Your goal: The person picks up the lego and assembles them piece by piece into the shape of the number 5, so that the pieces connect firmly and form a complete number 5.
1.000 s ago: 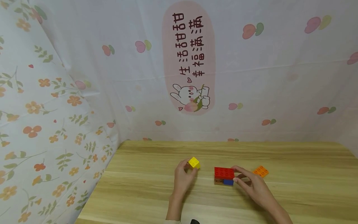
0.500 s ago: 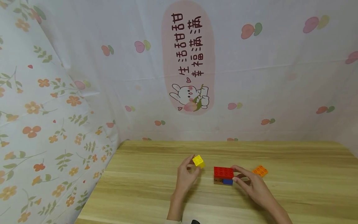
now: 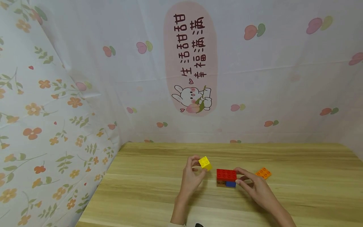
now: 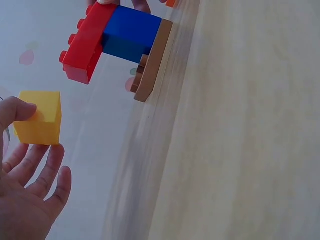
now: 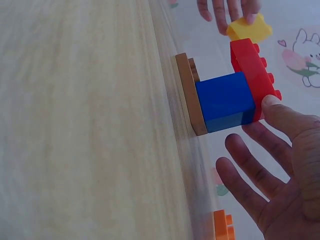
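Note:
My left hand point(image 3: 193, 176) pinches a small yellow building block point(image 3: 205, 163) between thumb and fingers, raised above the table to the left of a stack. That stack has a brown plate point(image 4: 151, 65) at the bottom, a blue block point(image 5: 226, 102) over one end of it, and a long red block point(image 3: 226, 174) on top. Below the red block's other end is an open gap, its brown studs bare. With thumb and fingers my right hand point(image 3: 256, 188) grips the right end of the red block. In the right wrist view its lower fingers spread free beneath.
A flat orange block point(image 3: 263, 173) lies on the wooden table point(image 3: 136, 183) behind my right hand. A white printed cloth point(image 3: 255, 78) hangs along the table's back edge, and a floral cloth point(image 3: 56, 126) hangs at the left.
My left hand has carried the yellow block to the right and slightly up, closer to the stack. My right hand and the stack stay where they were.

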Demonstrator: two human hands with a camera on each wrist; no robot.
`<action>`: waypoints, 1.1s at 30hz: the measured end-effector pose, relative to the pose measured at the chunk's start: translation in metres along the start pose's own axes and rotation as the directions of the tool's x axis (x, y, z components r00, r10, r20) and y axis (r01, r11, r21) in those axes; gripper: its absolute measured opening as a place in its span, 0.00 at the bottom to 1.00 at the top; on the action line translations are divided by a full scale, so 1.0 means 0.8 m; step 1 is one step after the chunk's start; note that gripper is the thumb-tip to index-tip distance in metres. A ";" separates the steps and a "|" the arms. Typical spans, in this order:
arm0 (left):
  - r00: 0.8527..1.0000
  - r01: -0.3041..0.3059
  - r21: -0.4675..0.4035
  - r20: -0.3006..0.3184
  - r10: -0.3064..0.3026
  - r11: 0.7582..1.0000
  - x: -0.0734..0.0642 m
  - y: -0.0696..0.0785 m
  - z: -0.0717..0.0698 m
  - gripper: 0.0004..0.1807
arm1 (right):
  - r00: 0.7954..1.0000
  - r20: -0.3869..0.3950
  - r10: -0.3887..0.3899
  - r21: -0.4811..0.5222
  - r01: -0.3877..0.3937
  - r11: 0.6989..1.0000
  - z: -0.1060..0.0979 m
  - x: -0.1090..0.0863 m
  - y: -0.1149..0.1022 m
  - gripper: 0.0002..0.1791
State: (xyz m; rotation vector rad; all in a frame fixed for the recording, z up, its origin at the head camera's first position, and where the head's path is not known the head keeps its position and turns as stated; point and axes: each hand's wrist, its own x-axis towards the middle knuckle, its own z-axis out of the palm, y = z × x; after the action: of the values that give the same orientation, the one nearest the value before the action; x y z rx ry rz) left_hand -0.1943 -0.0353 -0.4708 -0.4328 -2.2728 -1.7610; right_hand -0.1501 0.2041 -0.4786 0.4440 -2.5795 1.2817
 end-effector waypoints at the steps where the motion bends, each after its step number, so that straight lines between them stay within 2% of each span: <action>1: 1.000 -0.002 -0.004 0.001 0.002 1.000 -0.001 0.005 -0.001 0.23 | 1.000 0.001 0.003 0.000 -0.003 1.000 0.000 -0.001 0.000 0.20; 7: 0.999 0.015 -0.033 0.033 -0.014 0.999 -0.007 0.049 -0.009 0.20 | 1.000 0.008 0.016 0.004 -0.016 1.000 0.001 -0.004 0.001 0.20; 12: 0.999 0.029 -0.039 0.043 -0.028 0.999 -0.010 0.047 -0.005 0.20 | 1.000 0.016 0.024 0.008 -0.024 1.000 0.003 -0.008 0.003 0.20; 19: 0.999 0.030 -0.043 0.041 -0.028 0.999 -0.011 0.014 0.007 0.21 | 0.999 0.024 0.039 0.003 -0.040 0.999 0.006 -0.012 0.004 0.21; 23: 0.999 0.011 -0.038 0.053 -0.009 0.999 -0.010 0.012 0.008 0.21 | 0.999 0.028 0.025 0.005 -0.025 1.000 0.006 -0.009 0.004 0.21; 27: 0.998 0.004 -0.030 0.066 -0.002 1.000 -0.003 0.020 0.007 0.21 | 1.000 0.025 0.001 0.002 -0.001 1.000 0.004 -0.001 0.004 0.21; 33: 0.995 -0.030 -0.056 0.092 0.035 0.998 0.001 0.055 0.002 0.20 | 0.999 0.015 -0.031 -0.010 0.031 0.999 0.000 0.006 0.003 0.21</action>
State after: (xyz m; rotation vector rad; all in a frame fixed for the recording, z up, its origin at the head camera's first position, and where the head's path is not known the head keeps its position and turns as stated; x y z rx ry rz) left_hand -0.1790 -0.0233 -0.4310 -0.5709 -2.2702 -1.8264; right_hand -0.1553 0.2046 -0.4786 0.4910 -2.5795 1.2592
